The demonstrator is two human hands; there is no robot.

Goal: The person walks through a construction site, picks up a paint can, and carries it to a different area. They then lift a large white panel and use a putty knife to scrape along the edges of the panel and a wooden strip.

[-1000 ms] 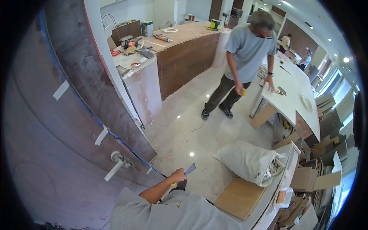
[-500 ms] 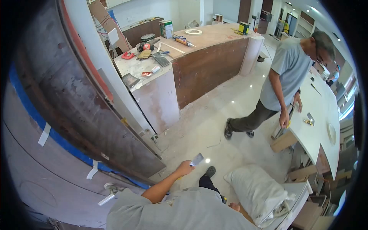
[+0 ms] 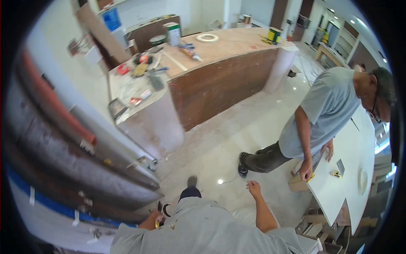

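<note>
My shirt (image 3: 203, 230) is grey, and the co-worker's T-shirt (image 3: 327, 106) is a similar light grey, over dark trousers (image 3: 266, 160). The floor (image 3: 237, 127) is pale cream and glossy. The counter (image 3: 220, 82) has a dark brown wood front and a light tan top. The tabletop (image 3: 351, 169) at right is white. A blue tape strip (image 3: 38, 197) crosses the brown panel (image 3: 84, 169). I see something yellow at my left hand (image 3: 150, 220).
</note>
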